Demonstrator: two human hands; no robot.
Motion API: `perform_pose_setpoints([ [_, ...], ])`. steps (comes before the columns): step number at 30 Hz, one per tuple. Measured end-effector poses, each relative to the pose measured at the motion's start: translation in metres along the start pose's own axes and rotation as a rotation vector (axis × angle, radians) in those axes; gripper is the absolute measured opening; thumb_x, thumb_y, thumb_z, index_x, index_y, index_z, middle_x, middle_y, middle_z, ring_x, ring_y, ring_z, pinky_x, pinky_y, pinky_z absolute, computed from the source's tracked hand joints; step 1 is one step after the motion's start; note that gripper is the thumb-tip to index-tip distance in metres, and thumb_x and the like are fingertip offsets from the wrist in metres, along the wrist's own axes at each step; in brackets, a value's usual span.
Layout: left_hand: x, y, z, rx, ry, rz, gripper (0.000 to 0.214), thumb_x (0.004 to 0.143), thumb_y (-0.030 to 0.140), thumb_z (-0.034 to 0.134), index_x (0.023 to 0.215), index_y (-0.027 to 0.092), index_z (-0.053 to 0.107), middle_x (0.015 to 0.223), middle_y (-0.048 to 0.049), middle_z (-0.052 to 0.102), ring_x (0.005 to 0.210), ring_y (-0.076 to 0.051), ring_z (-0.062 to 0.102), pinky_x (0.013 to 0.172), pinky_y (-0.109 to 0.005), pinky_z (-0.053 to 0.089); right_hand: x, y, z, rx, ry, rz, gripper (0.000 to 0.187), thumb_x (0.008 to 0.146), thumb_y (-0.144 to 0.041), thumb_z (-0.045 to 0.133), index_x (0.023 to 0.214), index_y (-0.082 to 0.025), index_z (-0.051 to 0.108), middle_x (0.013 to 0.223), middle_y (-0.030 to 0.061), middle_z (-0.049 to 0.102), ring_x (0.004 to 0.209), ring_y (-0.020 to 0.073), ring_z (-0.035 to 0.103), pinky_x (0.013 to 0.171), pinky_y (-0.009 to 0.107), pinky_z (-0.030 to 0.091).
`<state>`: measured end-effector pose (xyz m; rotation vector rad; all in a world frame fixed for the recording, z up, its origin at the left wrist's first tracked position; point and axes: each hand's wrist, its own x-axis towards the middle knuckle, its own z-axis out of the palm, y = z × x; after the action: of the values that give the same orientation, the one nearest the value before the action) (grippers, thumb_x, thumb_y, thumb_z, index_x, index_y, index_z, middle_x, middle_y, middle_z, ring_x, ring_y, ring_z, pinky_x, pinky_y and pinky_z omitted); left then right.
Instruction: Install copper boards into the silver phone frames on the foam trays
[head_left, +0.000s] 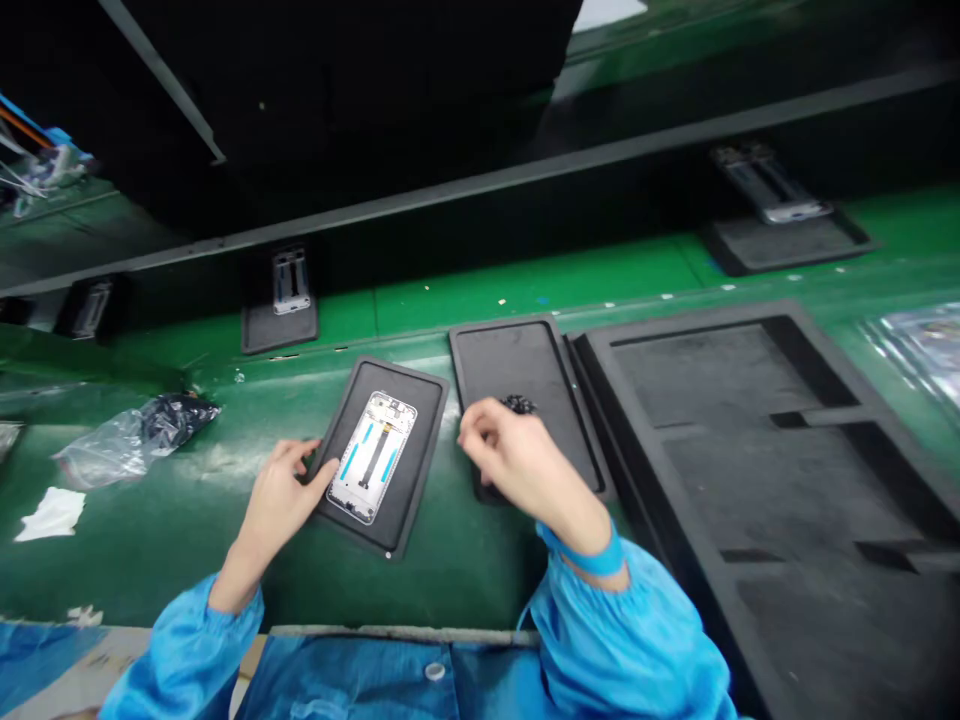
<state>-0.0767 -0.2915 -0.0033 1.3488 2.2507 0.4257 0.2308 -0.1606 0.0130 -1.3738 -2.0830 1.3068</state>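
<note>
Our left hand has its fingers loosely spread, holding nothing, with the thumb on the left rim of a black rectangular foam tray on the green belt. The white phone frame with two blue strips lies face-up inside, just beside them. Our right hand curls over a second black tray; we cannot tell its grip
</note>
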Motion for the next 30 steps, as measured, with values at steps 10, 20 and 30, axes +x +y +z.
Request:
perform_pose_setpoints([
  [10,-0.024,0.007,0.039,-0.753,0.084,-0.121,0.042,0.09,0.058,0.068,0.115,0.025,0.067,0.118,-0.0113,0.074,0.109,-0.029,0.073,0.092,-0.042,0.06,-0.012,-0.02,0.044,0.105,-0.141,0.007,0.017,0.105,-0.038,0.038,0.096,-0.027,0.047,0.059,-0.0062,0.06,0.045,0.0196,0.066,0.058,0.031,0.052],
  [20,0.129,0.058,0.07,-1.12,0.168,-0.086,0.041,0.098,0.043,0.069,0.129,0.017,0.064,0.13,-0.0141,0.069,0.117,-0.026,0.069,0.105,-0.046,0.056,0.01,-0.004,0.042,0.373,0.48,-0.086,0.029,0.086,-0.049,0.072,0.081,-0.021,0.071,0.082,0.0098,0.077,0.061,0.0196,0.07,0.05,0.028,0.055],
  [30,0.252,0.147,0.067,-0.838,0.294,0.07,0.038,0.101,0.038,0.067,0.133,0.018,0.063,0.137,-0.0127,0.063,0.117,-0.026,0.066,0.099,-0.047,0.059,0.02,-0.005,0.033,0.803,0.452,0.053,0.034,0.066,-0.046,0.092,0.08,-0.018,0.08,0.065,0.0081,0.077,0.055,0.0219,0.073,0.053,0.034,0.064],
])
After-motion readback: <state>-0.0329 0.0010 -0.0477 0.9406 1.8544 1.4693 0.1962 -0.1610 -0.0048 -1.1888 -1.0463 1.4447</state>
